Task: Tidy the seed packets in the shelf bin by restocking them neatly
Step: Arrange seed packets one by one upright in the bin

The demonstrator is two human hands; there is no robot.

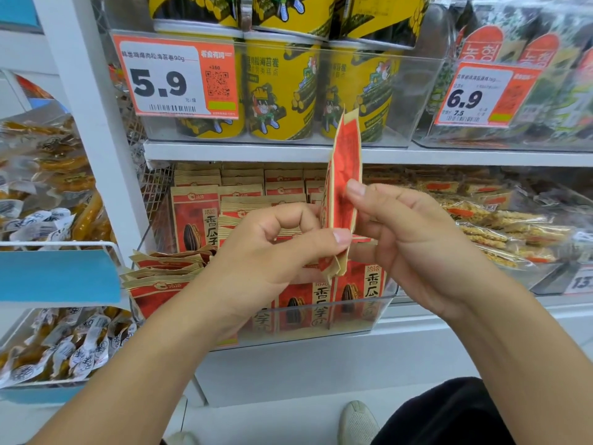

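Holding a small stack of red and tan sunflower seed packets (343, 187) edge-on between both hands, we keep it upright just in front of the clear shelf bin (369, 311). Our left hand (272, 248) pinches the stack low down, thumb pressed to its near edge and the fingers curled behind it. Our right hand (407, 242) grips the other side, index fingertip laid against the red face and the remaining fingers curled round the back. The top of the stack rises as high as the yellow seaweed-roll tubs (282, 91) on the shelf above the bin.

Inside the bin, more seed packets (195, 220) stand in rows toward the back, their fronts facing us. At the bin's left end a loose pile of packets (163, 271) lies tilted and fanned out. Along the bin's front wall other packets (372, 287) stand upright behind the clear plastic.

Above the bin to the left hangs a 5.9 price tag (176, 77), and to the right a 6.9 price tag (484, 94). Right of the bin lie wrapped crispy snack bars (500, 232).
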